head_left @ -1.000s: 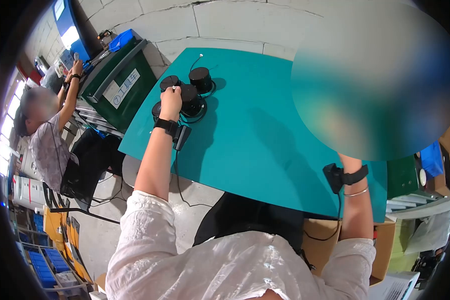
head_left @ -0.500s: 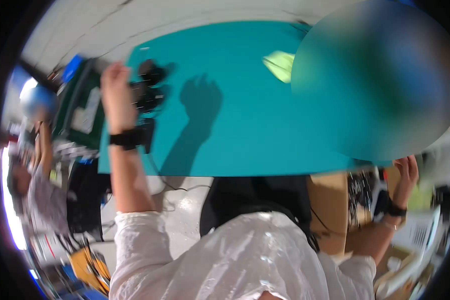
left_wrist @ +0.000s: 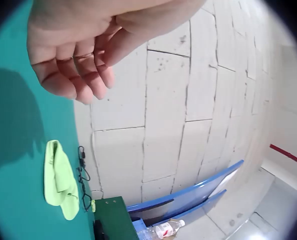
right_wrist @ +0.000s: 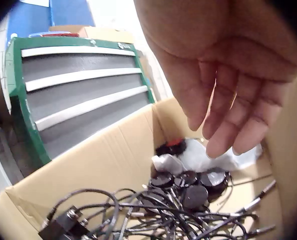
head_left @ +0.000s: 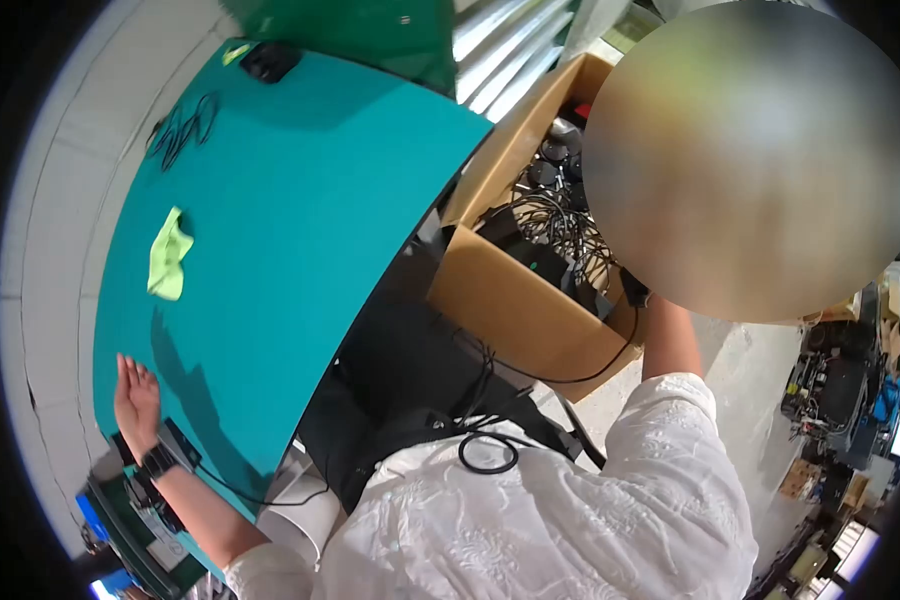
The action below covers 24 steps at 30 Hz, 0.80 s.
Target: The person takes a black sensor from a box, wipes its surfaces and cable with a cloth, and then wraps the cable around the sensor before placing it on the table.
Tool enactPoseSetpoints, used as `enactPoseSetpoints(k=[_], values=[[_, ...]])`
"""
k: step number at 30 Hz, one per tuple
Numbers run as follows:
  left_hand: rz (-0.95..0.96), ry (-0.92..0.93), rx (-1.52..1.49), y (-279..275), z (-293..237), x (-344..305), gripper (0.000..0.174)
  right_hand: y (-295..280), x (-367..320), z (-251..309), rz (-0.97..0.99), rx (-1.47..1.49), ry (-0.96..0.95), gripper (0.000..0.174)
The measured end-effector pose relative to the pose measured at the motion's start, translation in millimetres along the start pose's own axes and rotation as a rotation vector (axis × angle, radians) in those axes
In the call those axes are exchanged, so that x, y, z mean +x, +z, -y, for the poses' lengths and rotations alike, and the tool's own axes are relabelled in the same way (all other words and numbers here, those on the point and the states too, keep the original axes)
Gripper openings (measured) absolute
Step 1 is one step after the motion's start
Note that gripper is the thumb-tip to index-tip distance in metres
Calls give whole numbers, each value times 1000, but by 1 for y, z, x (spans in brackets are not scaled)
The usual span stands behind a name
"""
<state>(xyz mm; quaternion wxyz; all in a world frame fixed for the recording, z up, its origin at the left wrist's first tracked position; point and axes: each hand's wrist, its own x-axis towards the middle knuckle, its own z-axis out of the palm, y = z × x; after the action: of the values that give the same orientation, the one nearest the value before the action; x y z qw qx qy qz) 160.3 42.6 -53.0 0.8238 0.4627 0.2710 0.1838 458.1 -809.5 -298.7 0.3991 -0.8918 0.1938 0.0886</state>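
Observation:
My left hand (head_left: 138, 405) hovers over the near-left end of the teal table (head_left: 260, 230), its fingers loosely bent and holding nothing; the left wrist view shows the same hand (left_wrist: 83, 55). In the right wrist view my right hand (right_wrist: 228, 85) is over an open cardboard box (right_wrist: 103, 165), fingers relaxed and touching nothing. Below it in the box lie round black parts (right_wrist: 195, 196) with tangled black cables (right_wrist: 153, 210). The head view hides the right hand behind a blurred disc, while the box (head_left: 515, 300) shows beside the table.
A yellow-green cloth (head_left: 170, 255) lies on the table, with a coiled cable (head_left: 185, 130) and a black object (head_left: 270, 62) farther along. A green drawer cabinet (right_wrist: 33, 110) stands beyond the box. One cable (head_left: 570, 380) trails from my right wrist.
The head view has swung to the right, toward the box. My left hand has left the black round parts on the table, and my right hand has moved from the table area to over the box.

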Motion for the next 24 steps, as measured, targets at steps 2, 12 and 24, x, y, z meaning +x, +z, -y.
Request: enactPoseSetpoints(k=[2, 12, 24], values=[[-51, 0, 28, -4, 14, -4, 34, 15, 23, -22, 27, 3, 64, 23], [-51, 77, -60, -78, 14, -16, 38, 80, 133, -52, -50, -446, 21, 65], [-329, 175, 78, -7, 36, -45, 34, 99, 237, -112, 59, -707, -70, 101]])
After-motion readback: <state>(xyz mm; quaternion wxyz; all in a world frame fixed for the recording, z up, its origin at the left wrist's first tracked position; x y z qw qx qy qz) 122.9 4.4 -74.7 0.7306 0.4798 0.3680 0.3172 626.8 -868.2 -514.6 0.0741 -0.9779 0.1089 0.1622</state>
